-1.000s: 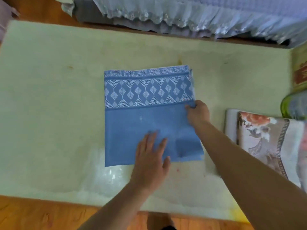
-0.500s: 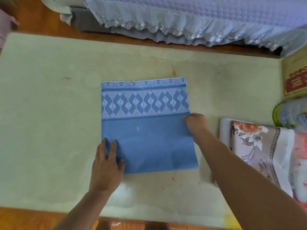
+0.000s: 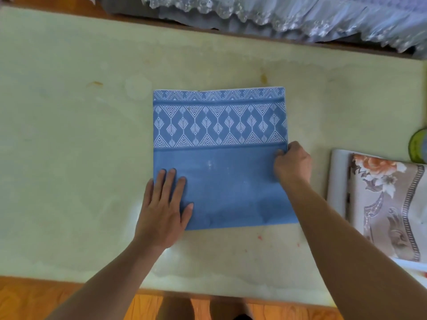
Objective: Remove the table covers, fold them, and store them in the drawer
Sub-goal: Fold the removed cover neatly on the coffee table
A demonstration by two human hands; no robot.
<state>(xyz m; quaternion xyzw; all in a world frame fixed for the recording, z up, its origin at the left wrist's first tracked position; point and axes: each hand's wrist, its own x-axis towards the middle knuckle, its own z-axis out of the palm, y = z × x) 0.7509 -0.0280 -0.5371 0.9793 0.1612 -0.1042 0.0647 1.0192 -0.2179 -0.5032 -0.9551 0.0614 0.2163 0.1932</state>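
A blue table cover (image 3: 231, 185), folded into a rough square with a white diamond pattern along its far band, lies flat in the middle of the pale green table (image 3: 69, 146). My left hand (image 3: 165, 209) rests flat on its near left corner, fingers straight and spread. My right hand (image 3: 292, 162) pinches the cover's right edge about halfway up, fingers curled. A second folded cover (image 3: 379, 204), beige with orange flowers, lies at the table's right end, apart from the blue one.
A bed with a lilac lace-trimmed spread (image 3: 300, 17) runs along the far side of the table. A green-rimmed round object (image 3: 419, 146) sits at the right edge. Wooden floor (image 3: 46, 296) shows beyond the near table edge.
My left hand slid from the cover's near middle to its near left corner and stays flat there. My right hand keeps its pinch on the right edge.
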